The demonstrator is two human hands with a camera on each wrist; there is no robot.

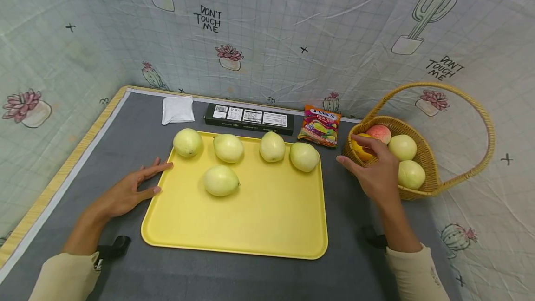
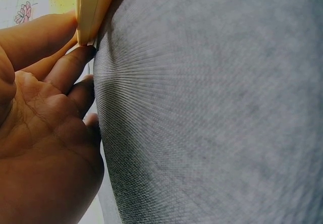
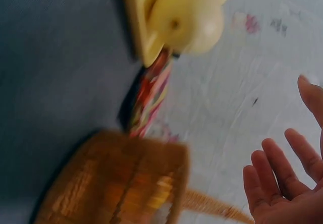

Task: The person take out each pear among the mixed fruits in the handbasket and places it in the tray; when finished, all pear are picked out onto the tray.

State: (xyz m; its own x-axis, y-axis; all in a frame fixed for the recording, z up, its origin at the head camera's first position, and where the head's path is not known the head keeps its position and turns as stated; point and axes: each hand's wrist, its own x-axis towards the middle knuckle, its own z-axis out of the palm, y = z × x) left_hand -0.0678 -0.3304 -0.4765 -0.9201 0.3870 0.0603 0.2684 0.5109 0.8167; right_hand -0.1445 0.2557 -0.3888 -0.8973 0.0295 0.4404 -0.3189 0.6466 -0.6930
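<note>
A yellow tray lies on the dark grey mat, with several pale green fruits on it, most of them along its far edge. My left hand is at the tray's left edge, its thumb and fingers touching the rim; the left wrist view shows its palm beside that edge. My right hand hovers over the near left side of a wicker basket, fingers spread and holding nothing. Inside the basket are a reddish peach-like fruit, pale green fruits and a partly hidden yellow-orange fruit.
Behind the tray lie a white packet, a long black box and an orange candy bag. The basket's tall handle arches up at the right. Printed cloth hangs around the back and sides.
</note>
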